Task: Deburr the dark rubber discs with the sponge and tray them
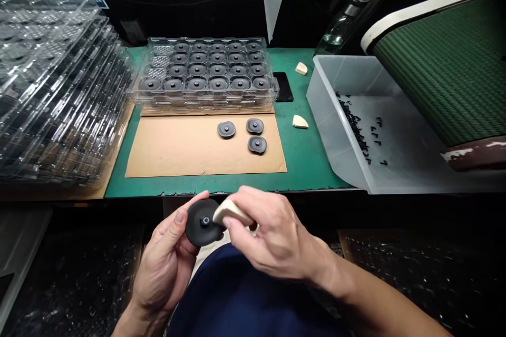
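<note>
Between the thumb and fingers of my left hand (168,253) is a round black plastic part (197,229) with a small raised hub at its centre, its dished face turned toward me. My right hand (272,234) pinches a cream-coloured, wedge-like pad (232,212), whose front edge lies against the right side of the part. Both hands are above my lap, just in front of the table edge. Three similar dark parts, one at the left (226,129) and two at the right (257,145), lie on a cardboard sheet (174,147).
Behind the cardboard sits a clear blister tray (203,97) with many black parts. Stacked trays (51,95) rise at the left. A grey bin (340,131) with small black bits, two cream wedges (300,121), a phone (283,87), a bottle (338,29) and a green mesh panel (446,63) are rightward.
</note>
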### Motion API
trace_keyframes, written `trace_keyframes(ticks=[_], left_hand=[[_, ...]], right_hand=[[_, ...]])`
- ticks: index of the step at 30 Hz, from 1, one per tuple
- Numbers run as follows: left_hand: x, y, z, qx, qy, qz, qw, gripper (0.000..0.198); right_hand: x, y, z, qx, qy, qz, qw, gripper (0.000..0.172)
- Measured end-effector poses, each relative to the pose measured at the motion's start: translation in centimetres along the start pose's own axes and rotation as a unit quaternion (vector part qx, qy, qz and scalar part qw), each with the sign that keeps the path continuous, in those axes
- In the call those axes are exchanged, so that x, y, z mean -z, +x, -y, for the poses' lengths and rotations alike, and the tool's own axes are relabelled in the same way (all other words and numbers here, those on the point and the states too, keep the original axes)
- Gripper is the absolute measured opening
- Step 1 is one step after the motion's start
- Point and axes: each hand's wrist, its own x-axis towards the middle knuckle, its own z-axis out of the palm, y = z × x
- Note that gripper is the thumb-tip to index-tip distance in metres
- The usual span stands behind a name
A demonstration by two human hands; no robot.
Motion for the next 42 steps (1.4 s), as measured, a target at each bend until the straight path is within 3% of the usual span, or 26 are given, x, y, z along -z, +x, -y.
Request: trace_keyframes(ticks=[3,6,10,12,14,17,19,22,24,29,32,35,38,42], left_hand=[[0.1,0.0,0.0,0.01,0.006,0.013,1.0,0.036],[0.0,0.0,0.1,0.011,0.018,0.03,0.999,0.035],[-0.3,-0.1,0.3,-0.049,0.014,-0.015,0.999,0.039],[-0.1,-0.2,0.4,-0.052,0.019,-0.005,0.998,0.04],[0.2,-0.2,0.5,-0.026,0.032,0.029,0.999,0.038],[0.5,-0.1,0.5,0.021,0.044,0.086,0.995,0.038],[0.4,-0.1,0.5,0.021,0.038,0.09,0.995,0.038],[0.3,0.1,0.3,-0.022,0.021,0.038,0.999,0.032],[0.5,0.3,0.2,-0.023,0.032,0.033,0.999,0.031],[1.1,0.7,0.4,0.041,0.073,0.115,0.99,0.038],[1.1,0.8,0.3,-0.027,0.036,0.06,0.997,0.036],[1.1,1.0,-0.1,-0.075,0.03,0.012,0.997,0.04],[1.5,1.0,-0.2,-0.023,0.074,0.048,0.996,0.039],[2.0,1.0,0.3,0.062,0.062,0.129,0.988,0.033]], right_hand=[[0.0,0.0,0.2,0.014,-0.019,0.01,1.0,0.021],[-0.4,0.0,0.3,0.016,-0.076,-0.032,0.996,0.017],[-1.2,-0.4,0.5,-0.033,-0.004,-0.028,0.999,0.02],[-1.2,-0.4,0.4,-0.04,0.01,-0.023,0.999,0.02],[-0.9,-0.3,0.1,-0.018,-0.031,-0.031,0.999,0.015],[-0.5,0.1,-0.2,0.068,-0.1,-0.018,0.992,0.011],[-0.4,0.3,-0.3,0.102,-0.112,-0.016,0.988,0.013],[-0.6,0.2,-0.2,0.049,-0.087,-0.031,0.994,0.016],[-0.7,0.1,-0.1,0.017,-0.082,-0.023,0.996,0.02],[-0.5,0.4,-0.4,0.121,-0.133,0.001,0.984,0.02],[-1.1,0.6,-0.5,0.089,-0.103,-0.04,0.99,0.013],[-1.9,0.4,-0.5,0.023,-0.052,-0.056,0.997,0.022],[-2.0,0.3,-0.7,0.032,-0.092,-0.039,0.994,0.012],[-1.1,0.8,-1.0,0.162,-0.129,0.006,0.978,0.022]])
